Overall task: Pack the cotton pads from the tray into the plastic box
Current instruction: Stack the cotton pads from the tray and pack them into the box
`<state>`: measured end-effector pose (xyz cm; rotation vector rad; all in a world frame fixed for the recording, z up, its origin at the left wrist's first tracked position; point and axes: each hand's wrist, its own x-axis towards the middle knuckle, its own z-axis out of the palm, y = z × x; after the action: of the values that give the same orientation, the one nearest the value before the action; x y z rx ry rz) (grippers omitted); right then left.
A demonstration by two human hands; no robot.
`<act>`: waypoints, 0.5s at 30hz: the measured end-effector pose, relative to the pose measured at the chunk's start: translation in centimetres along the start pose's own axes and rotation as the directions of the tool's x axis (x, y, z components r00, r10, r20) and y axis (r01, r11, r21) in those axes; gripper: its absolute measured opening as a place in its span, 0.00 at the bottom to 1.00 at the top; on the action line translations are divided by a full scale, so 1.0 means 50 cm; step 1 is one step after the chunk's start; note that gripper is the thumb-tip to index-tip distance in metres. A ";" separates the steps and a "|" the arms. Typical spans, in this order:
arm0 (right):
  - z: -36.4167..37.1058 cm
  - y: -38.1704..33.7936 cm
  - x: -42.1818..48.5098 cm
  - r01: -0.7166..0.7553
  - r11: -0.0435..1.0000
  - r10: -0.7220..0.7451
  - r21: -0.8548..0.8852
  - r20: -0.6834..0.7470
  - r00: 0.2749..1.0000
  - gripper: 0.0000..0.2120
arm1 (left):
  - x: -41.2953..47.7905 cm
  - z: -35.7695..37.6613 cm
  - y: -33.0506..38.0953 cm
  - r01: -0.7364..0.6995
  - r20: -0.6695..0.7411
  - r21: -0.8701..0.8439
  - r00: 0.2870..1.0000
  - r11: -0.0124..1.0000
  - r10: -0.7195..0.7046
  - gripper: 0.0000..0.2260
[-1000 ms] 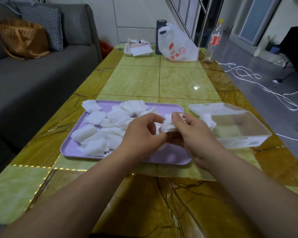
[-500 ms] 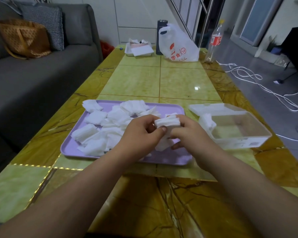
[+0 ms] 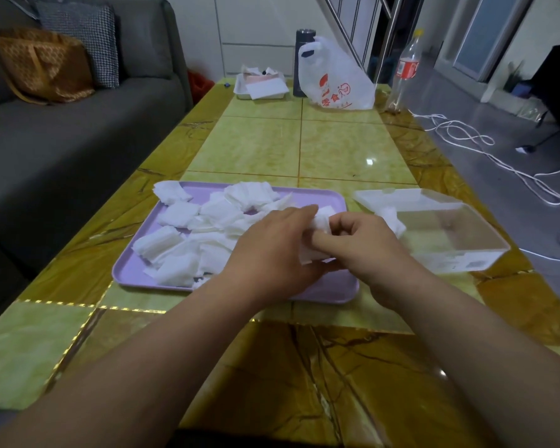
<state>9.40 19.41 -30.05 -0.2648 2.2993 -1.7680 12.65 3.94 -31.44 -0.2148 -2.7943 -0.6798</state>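
Both hands meet over the right end of the lilac tray [image 3: 123, 274], which lies on the yellow-green tabletop [image 3: 337, 147]. The left hand [image 3: 272, 250] and the right hand [image 3: 366, 244] share one small stack of cotton pads [image 3: 321, 221]. The left hand curls its fingers round it from the tray's middle, and the right hand pinches it with thumb and bent fingers from the other side. The stack's lower edge shows white between the two hands.

The loose cotton pads [image 3: 188, 250] lie heaped over the left and middle of the tray, many overlapping, a few reaching its far rim. Just right of the tray stands the clear plastic box [image 3: 485, 253], open, with a few packed pads [image 3: 393, 221] tucked at the end nearest the tray. Its lid [image 3: 398, 197] lies flat on its far side, about level with the tray's far rim.

Well beyond the tray, at the tabletop's far end, stand a white plastic bag [image 3: 333, 82] with red print, a dark flask [image 3: 303, 63] beside it, a shallow white container [image 3: 261, 87] of papers and a clear bottle [image 3: 406, 69] with a red label. Left of the tray runs a grey sofa [image 3: 62, 140] with a brown bag [image 3: 42, 66] on it — and off to the tray's right a white cable [image 3: 498, 163] loops over the floor.
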 end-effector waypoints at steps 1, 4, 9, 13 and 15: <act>0.001 0.000 0.000 -0.007 1.000 0.007 0.001 0.003 1.000 0.08 | 0.001 0.000 0.001 -0.002 -0.025 0.012 1.000 1.000 0.002 0.25; 0.001 -0.002 -0.003 -0.057 0.998 0.056 0.011 0.057 0.997 0.09 | 0.003 -0.002 -0.009 0.021 -0.076 -0.011 0.997 1.000 -0.022 0.14; -0.006 0.001 0.003 -0.079 0.994 0.082 0.070 -0.048 0.995 0.07 | -0.006 -0.007 -0.040 0.044 0.003 -0.125 0.999 0.991 -0.044 0.35; -0.017 0.017 0.020 -0.116 0.987 0.140 0.112 -0.235 0.962 0.04 | 0.001 -0.011 -0.064 0.154 -0.051 -0.027 0.987 0.988 -0.155 0.25; -0.014 0.029 0.026 -0.153 0.979 0.182 0.135 -0.241 0.953 0.05 | 0.002 -0.001 -0.057 0.208 -0.026 -0.028 0.978 0.978 -0.208 0.20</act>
<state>7.98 20.05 -31.36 0.1818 2.2915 -1.9314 12.00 1.41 -32.58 0.0843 -2.8069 -0.7581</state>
